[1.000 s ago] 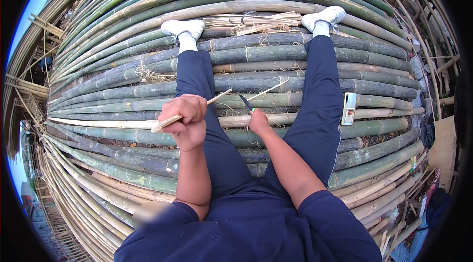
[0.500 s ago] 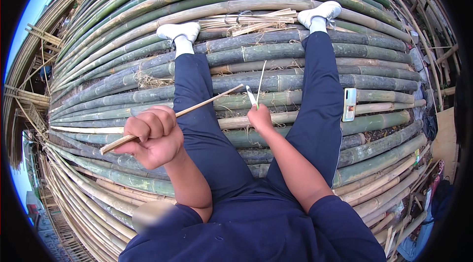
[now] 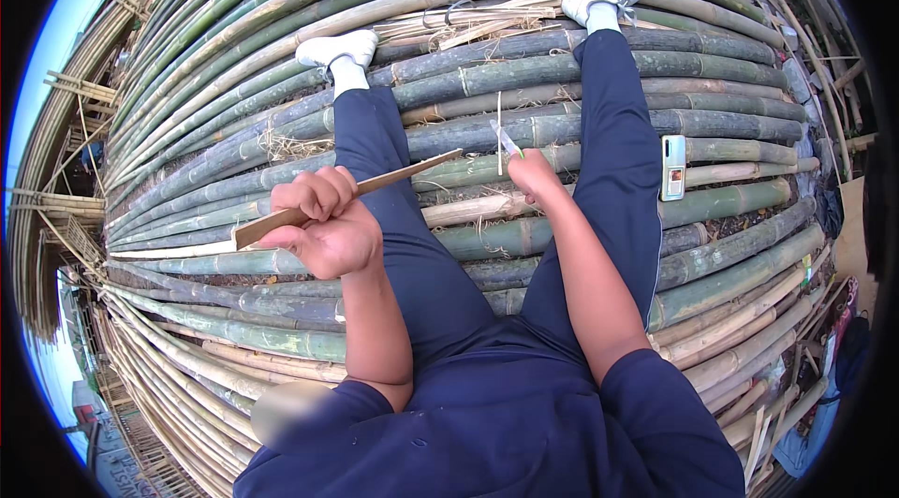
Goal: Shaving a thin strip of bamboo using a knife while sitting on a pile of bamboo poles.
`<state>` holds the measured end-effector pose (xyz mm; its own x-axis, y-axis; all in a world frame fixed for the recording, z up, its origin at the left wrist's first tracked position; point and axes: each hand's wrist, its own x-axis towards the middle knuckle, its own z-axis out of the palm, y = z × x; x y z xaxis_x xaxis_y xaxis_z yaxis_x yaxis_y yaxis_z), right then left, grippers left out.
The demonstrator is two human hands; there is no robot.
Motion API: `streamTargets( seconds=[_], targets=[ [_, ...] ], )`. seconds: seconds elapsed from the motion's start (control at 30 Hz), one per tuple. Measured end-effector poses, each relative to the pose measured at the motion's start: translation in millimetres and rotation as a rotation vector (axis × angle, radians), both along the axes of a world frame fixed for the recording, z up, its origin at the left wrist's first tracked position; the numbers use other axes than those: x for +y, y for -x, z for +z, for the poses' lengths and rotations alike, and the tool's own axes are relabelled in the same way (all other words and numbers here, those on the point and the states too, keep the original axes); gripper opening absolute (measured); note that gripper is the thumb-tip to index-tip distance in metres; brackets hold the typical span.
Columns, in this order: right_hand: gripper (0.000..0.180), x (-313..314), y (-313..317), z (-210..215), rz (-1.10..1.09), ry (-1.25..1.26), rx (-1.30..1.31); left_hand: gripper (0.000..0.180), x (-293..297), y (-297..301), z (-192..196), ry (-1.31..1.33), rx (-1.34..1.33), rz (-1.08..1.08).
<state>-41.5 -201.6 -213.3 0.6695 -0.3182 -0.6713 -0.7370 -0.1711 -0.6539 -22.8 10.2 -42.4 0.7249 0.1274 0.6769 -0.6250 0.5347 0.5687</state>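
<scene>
A flat, tan bamboo strip is gripped in my left hand, fingers wrapped round it near its near end. It slants up and to the right, its broad face showing. My right hand is closed on a knife, its handle mostly hidden with a bit of green showing. The knife's blade points away and to the left, a little apart from the strip's far tip. Beside the blade a thin pale sliver stands out; whether it touches the knife, I cannot tell.
I sit on rows of green bamboo poles, legs stretched apart. Split bamboo strips lie between my shoes. Curled shavings are by my left leg. A phone rests beside my right leg. More poles run along the left.
My right hand has moved to the right with the knife, away from the strip's tip. My left hand has shifted right and turned the strip, so more of its flat face shows.
</scene>
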Motion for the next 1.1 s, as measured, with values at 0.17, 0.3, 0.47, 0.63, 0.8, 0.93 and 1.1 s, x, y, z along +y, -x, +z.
streamTargets(
  seconds=[0.17, 0.3, 0.47, 0.63, 0.8, 0.93, 1.1],
  targets=[
    [0.040, -12, 8, 1, -0.098, -0.012, -0.024, 0.054, -13, 0, -11, -0.133, 0.025, 0.026],
    [0.039, -10, 9, 6, -0.085, -0.017, -0.077, 0.042, -18, 4, -13, -0.167, 0.011, -0.011],
    [0.039, -8, 10, 14, -0.032, -0.027, -0.112, 0.035, -22, -2, -5, -0.257, -0.048, -0.037],
    [0.038, -2, 13, 19, 0.008, -0.018, -0.145, 0.025, -21, 2, 6, -0.208, 0.009, -0.251],
    [0.037, -1, 13, 15, 0.007, -0.031, -0.186, 0.030, -17, 1, 16, -0.178, -0.055, -0.165],
    [0.036, 0, 10, 14, -0.027, -0.064, -0.193, 0.031, -14, -3, 12, -0.192, -0.128, -0.058],
    [0.036, 1, 11, 15, -0.024, -0.046, -0.202, 0.031, -21, -3, 4, -0.225, -0.108, 0.049]
  ],
)
